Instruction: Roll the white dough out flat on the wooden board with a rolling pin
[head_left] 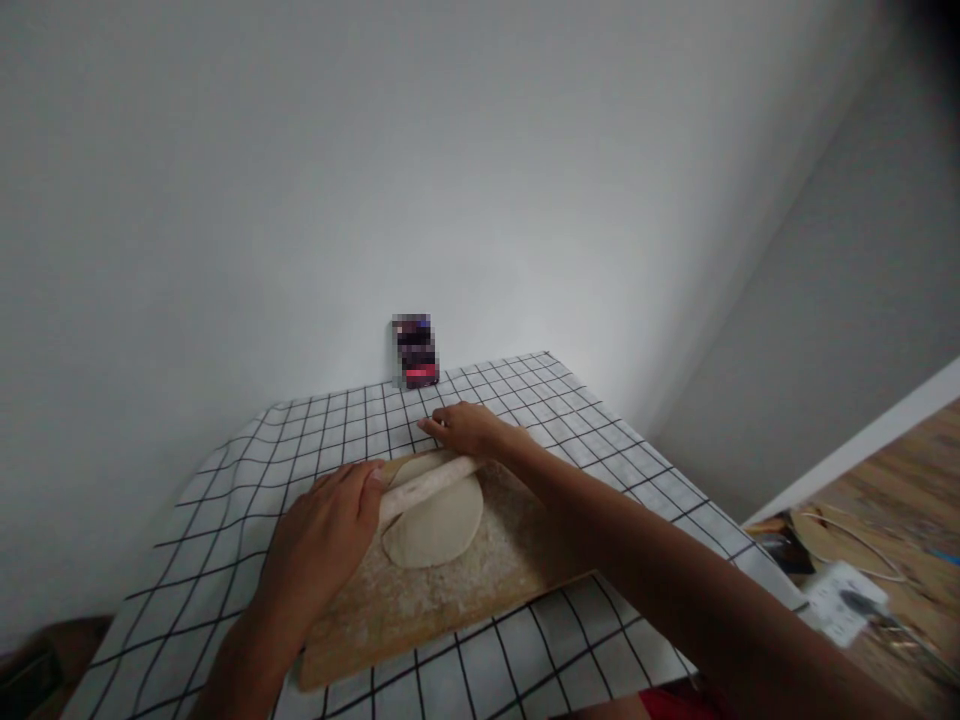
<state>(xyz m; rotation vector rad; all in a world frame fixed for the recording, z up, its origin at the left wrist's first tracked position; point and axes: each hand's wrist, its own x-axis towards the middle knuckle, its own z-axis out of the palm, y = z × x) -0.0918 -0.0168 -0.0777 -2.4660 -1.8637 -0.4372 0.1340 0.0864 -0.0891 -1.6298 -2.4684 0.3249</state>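
A flour-dusted rolling pin (pixel 424 487) lies across a flat round of pale dough (pixel 439 530), which shows on both sides of it. Under the dough is a wooden board (pixel 420 610) with loose flour on its surface. My left hand (pixel 330 515) is closed over the pin's left end, thumb against it. At the far right end, my right hand (pixel 469 430) rests over the pin, its fingers partly curled beyond it. That end of the pin is hidden beneath the hand.
A white cloth with black grid lines (pixel 510 650) covers the table. At the back, an upright phone-like object with a blurred screen (pixel 416 350) leans against the white wall (pixel 450 180). A power strip (pixel 844 600) with a plugged-in cable sits at the lower right.
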